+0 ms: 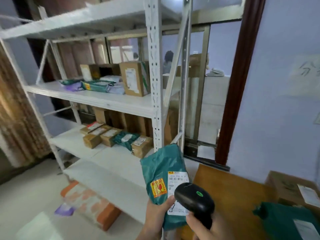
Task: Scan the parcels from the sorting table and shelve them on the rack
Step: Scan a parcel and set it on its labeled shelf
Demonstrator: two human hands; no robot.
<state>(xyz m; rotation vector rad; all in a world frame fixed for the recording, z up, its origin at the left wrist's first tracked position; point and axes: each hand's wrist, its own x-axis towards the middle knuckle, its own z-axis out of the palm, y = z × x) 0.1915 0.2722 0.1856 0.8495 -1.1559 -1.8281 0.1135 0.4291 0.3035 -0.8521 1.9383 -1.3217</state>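
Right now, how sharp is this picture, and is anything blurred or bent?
Head view: the green parcel and black scanner are fairly sharp; the rack and left edge smear with motion blur; wide-angle bends the rack posts; the parcel label's small print is unreadable.

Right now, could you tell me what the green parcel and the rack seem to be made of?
Green parcel: apparently thin plastic film, a soft mailer bag; it is wrinkled with a slight sheen. Rack: probably white-painted metal; its upright is slim, with rows of punched slots.
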